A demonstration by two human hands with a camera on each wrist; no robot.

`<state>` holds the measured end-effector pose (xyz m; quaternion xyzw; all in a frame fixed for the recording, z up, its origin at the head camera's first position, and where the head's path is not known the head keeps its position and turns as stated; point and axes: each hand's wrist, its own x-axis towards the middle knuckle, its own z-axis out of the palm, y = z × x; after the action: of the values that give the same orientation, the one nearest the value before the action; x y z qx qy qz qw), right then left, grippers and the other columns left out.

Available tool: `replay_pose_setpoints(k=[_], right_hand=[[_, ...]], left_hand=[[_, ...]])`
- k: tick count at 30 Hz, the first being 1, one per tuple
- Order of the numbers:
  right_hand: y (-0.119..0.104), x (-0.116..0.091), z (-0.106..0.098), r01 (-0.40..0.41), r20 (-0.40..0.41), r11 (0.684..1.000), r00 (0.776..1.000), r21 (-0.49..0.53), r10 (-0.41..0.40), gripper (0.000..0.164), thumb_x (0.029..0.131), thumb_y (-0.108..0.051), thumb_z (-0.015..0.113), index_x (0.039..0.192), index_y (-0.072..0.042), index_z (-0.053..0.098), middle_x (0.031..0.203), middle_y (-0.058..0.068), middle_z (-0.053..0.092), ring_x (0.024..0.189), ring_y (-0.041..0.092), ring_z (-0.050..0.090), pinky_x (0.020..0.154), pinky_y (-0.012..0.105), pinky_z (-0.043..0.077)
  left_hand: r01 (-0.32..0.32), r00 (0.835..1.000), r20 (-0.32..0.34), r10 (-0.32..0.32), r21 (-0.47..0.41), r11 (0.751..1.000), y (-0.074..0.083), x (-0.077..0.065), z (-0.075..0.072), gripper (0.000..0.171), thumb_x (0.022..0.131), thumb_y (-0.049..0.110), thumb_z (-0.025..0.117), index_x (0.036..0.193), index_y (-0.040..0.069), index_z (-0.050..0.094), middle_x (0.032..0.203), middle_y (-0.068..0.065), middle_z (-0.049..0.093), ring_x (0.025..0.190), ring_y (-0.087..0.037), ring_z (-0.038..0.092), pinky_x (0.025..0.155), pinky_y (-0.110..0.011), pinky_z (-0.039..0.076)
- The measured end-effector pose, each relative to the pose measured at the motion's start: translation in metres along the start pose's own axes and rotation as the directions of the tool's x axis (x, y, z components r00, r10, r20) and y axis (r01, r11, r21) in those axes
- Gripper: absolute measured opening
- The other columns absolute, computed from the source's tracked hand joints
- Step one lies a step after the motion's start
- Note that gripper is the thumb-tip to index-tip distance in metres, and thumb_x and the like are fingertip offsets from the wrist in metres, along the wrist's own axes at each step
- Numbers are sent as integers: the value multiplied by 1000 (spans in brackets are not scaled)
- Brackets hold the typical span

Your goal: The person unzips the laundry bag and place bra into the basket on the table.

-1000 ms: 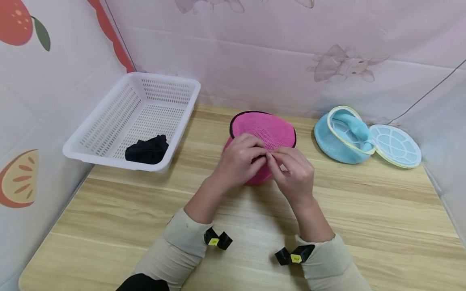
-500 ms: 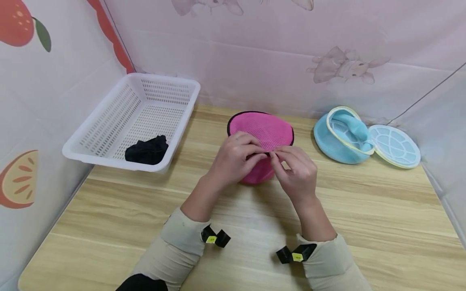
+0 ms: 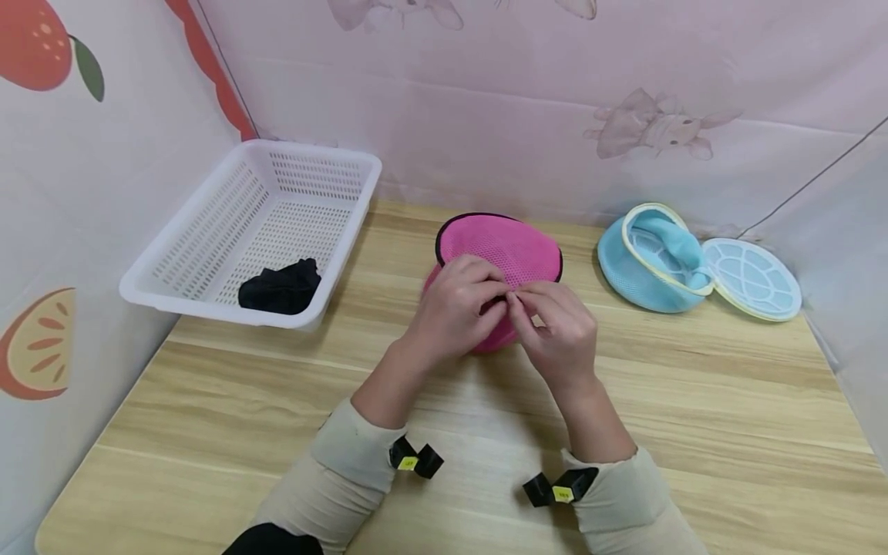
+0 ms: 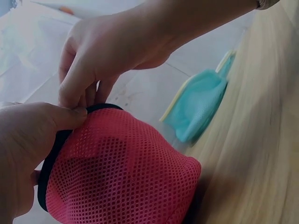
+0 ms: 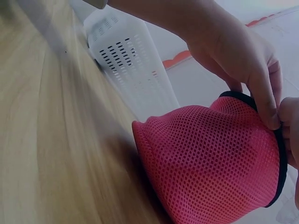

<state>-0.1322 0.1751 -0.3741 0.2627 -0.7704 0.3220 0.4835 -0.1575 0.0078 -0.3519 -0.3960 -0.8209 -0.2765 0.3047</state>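
A pink mesh laundry bag [image 3: 496, 247] with black trim stands on the table in front of me, its round top facing up. My left hand [image 3: 454, 308] pinches the black trim at the bag's near side between thumb and fingers. Right beside it, fingertips almost meeting, my right hand [image 3: 560, 327] pinches the same edge. From the left wrist view, the bag's mesh side [image 4: 126, 168] bulges outward and a darker patch shows through it. The hands cover the small part between their fingertips in the head view.
A white perforated basket [image 3: 368, 185] stands at the left, with a black bundled cloth [image 3: 280, 286] inside. At the right lies a light blue mesh bag [image 3: 627, 274] with its round lid [image 3: 752, 279] folded open and blue cloth [image 3: 676, 239] inside. Printed curtains [image 3: 486, 116] enclose the wooden table [image 3: 243, 401].
My hands drew slightly apart half a second ago and have come back together. The pink bag shifted a little left, then back right. Basket and blue bag have not moved.
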Motion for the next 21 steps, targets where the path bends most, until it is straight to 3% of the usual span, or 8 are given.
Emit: replay_pose_setpoints(k=[7,21], right_hand=[[-1,0,0,-6,-3,1000,1000,2,6,14,86,-7,70,78,3,75,80,12,73,73,26,68,70,39,57],[5,2,-3,-40,-36,999,999,-11,39,13,85,-4,69,77,5,74,80,13,73,74,27,68,72,40,57]], left_hand=[[14,1000,7,-14,-4,1000,1,0,0,8,86,12,74,89,7,79,93,-2,71,96,-19,60,92,-32,47],[17,998,-58,-21,-71,997,-12,0,-7,11,82,15,80,86,4,79,89,-5,72,92,-20,61,89,-32,47]])
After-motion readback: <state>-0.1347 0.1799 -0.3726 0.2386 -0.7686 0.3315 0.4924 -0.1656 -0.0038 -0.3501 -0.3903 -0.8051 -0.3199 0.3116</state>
